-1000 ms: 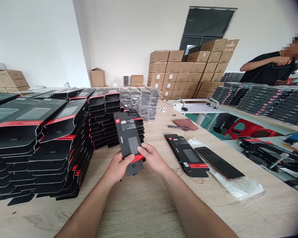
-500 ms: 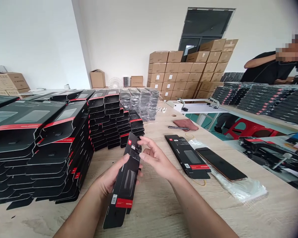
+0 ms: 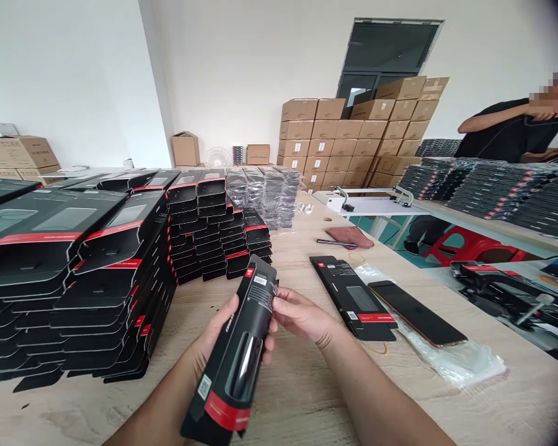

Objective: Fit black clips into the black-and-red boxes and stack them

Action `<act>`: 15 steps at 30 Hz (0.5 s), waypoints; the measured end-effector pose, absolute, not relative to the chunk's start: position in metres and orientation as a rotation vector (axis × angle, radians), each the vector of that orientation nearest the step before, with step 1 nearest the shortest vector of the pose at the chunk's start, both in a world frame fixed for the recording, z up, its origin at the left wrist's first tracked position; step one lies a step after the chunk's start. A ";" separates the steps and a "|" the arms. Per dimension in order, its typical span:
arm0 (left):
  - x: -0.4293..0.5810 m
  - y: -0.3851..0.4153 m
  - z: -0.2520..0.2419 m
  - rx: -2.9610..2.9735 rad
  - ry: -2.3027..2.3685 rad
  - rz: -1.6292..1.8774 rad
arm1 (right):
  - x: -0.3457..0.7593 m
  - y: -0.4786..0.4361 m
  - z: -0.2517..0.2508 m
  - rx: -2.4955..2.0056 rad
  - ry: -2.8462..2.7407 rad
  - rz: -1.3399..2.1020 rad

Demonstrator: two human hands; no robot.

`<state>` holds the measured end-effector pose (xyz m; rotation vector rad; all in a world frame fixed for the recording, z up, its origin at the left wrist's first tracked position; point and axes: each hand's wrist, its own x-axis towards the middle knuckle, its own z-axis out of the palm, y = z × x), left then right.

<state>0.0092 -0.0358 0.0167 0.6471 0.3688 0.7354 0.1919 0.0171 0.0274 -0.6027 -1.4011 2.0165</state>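
A black cardboard box with a red band and a clear window is held in front of me, tilted, its front panel bowed outward. My left hand wraps its left side, thumb on the edge and fingertips showing beyond the right side. My right hand pinches the right edge near the upper end. To the left stand tall stacks of opened black boxes. Right of my hands lie flattened black boxes of the same print and a dark phone on a clear plastic bag.
A brown pouch and a black pen lie farther back. Plastic-wrapped stacks stand at the table's far end. Brown cartons are piled by the wall. A person in black is behind a table with stacked packages at right.
The box has gone from nearly flat to bowed open between my hands. My right hand has closed from spread fingers onto its right edge.
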 end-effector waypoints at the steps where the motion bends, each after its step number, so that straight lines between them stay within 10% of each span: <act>1: 0.012 -0.036 0.017 0.659 0.385 0.722 | 0.186 0.015 0.024 -0.591 -1.367 2.054; 10: 0.010 -0.029 0.022 1.303 1.062 1.081 | 0.177 0.029 0.028 -0.782 -1.247 1.481; 15: 0.003 -0.016 0.016 1.032 1.114 1.318 | 0.173 0.016 0.025 -0.723 -1.479 1.711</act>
